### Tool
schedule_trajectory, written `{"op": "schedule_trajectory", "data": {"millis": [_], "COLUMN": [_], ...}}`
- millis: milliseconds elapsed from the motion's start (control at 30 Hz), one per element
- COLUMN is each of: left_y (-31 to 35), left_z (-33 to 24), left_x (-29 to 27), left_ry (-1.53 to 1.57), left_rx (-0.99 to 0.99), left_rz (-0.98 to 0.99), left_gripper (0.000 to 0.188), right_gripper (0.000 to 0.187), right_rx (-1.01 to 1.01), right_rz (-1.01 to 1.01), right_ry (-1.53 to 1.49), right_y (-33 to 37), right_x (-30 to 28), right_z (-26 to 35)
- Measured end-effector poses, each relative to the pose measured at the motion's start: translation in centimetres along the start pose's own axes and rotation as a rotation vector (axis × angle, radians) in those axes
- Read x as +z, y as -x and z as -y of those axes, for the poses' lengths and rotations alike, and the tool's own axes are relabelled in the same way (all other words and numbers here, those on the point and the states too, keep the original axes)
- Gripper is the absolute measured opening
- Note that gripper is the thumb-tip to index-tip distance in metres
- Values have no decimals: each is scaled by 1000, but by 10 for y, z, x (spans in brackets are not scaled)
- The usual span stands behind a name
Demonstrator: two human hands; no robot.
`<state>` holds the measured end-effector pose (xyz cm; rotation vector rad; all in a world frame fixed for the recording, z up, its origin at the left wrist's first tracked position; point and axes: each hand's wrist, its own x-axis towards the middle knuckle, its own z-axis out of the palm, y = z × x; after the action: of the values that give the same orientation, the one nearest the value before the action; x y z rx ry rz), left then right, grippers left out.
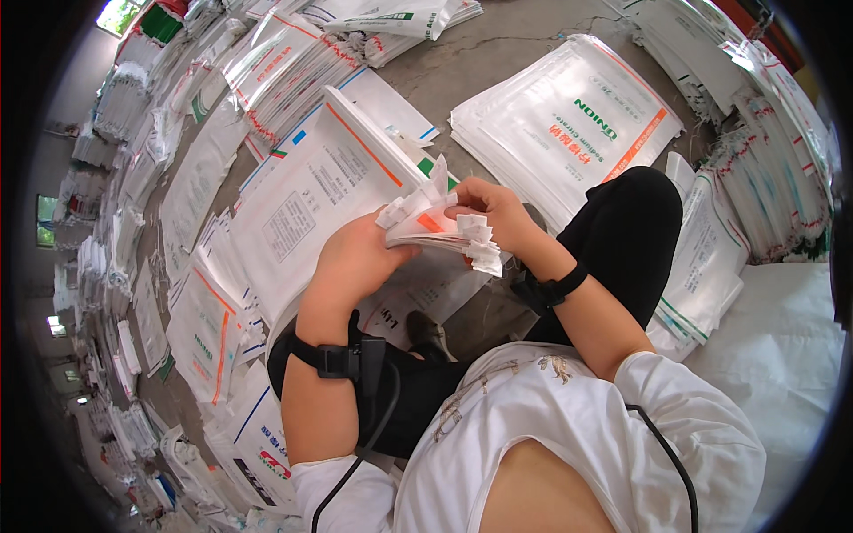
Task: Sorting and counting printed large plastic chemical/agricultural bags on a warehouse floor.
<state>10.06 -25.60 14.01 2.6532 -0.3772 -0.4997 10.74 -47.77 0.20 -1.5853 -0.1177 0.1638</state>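
Both hands are at the folded-up end of a stack of white printed sacks point(311, 200) leaning against my left leg. My left hand point(360, 253) is closed round the left side of the bunched sack ends point(426, 222), its thumb lying over the near edge. From the right, my right hand point(493, 206) grips the same bunch, fingers curled in at the top. Crumpled white sack corners point(482, 244) stick out below my right hand. A strip of orange print shows between the hands. Some fingertips are hidden in the folds.
Ahead to the right lies a flat pile of white sacks point(569, 115) with green and orange print. Tall bundles point(773, 178) stand at the far right. More sack piles point(200, 329) cover the left side. A dark shoe point(428, 336) shows under the held stack.
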Motion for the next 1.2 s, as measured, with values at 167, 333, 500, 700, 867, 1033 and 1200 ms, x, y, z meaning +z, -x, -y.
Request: {"op": "schedule_trajectory", "data": {"millis": [167,333,500,700,867,1033,1200], "left_y": [1,1,0,0,2,3,-1], "left_z": [3,1,6,3,2,4,10], "left_x": [2,-2,-1,1,0,-1,1], "left_ry": [18,31,11,43,50,21,31], "left_rx": [25,-4,-15,49,30,21,35], "left_rz": [-36,-22,-25,-17,-61,-59,-43], "left_gripper": [45,45,45,48,47,48,52], "right_gripper": [13,14,11,18,19,14,16], "right_rx": [-231,-525,-100,79,-206,-505,52], "right_rz": [-141,-279,14,13,-99,-124,241], "right_ry": [256,247,-98,-87,235,294,-239], "right_y": [16,19,21,5,7,20,14], "right_x": [2,-3,-17,-4,0,-1,-16], "right_z": [12,0,-9,20,3,1,11]}}
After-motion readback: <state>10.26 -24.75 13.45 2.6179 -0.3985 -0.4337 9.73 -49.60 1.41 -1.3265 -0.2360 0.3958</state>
